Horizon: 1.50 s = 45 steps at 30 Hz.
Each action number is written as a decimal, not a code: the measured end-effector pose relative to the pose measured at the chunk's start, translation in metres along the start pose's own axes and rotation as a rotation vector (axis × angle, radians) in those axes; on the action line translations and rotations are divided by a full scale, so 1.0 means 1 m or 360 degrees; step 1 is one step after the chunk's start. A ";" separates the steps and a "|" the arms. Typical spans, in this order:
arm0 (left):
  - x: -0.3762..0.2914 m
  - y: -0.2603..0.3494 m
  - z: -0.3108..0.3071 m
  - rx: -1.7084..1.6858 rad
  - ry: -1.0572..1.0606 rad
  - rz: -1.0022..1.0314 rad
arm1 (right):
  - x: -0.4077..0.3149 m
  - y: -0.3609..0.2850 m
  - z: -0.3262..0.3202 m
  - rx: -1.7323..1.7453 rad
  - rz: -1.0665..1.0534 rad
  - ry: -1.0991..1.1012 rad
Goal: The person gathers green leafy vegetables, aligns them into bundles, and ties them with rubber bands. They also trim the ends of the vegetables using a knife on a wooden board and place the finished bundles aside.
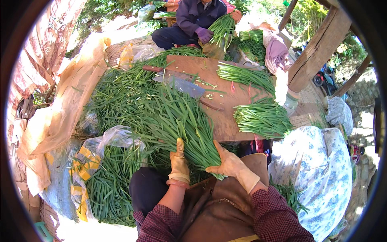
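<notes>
Between my two gloved hands lies a large bunch of long green garlic chives (184, 127), its leaves pointing away over the wooden board and its stem ends towards my lap. My left hand (179, 160) supports its left side, thumb up. On the right, my right hand (229, 163) spreads its fingers and thumb around the stems near the cut ends. Just beyond the bunch, a cleaver (186, 86) rests on the board (223, 121), with a second knife's handle (152, 69) behind it. Two trimmed chive bundles (261, 116) (245, 75) lie on the board's right side.
Loose chive leaves (121, 96) are heaped left of the board. A plastic bag (87, 160) of chives stands by my left knee. A flowered cloth bundle (311, 172) is at my right. Opposite sits a person (196, 24) holding chives. A wooden post (319, 48) rises at right.
</notes>
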<state>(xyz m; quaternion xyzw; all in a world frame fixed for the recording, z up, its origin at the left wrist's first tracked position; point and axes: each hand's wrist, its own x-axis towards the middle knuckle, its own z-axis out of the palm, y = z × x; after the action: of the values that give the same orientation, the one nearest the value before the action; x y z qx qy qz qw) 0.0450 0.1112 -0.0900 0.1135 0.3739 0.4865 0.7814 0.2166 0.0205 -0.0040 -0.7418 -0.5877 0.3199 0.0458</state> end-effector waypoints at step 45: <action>-0.035 0.118 0.177 0.1202 -0.1547 0.0709 | 0.022 -0.057 -0.165 0.0938 -0.1479 0.1108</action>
<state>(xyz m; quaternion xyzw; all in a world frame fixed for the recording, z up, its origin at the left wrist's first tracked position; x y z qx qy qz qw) 0.0801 0.1737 0.1136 0.6618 0.0907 0.3653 0.6483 0.2580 0.1087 0.1427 -0.4268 -0.6857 0.1555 0.5688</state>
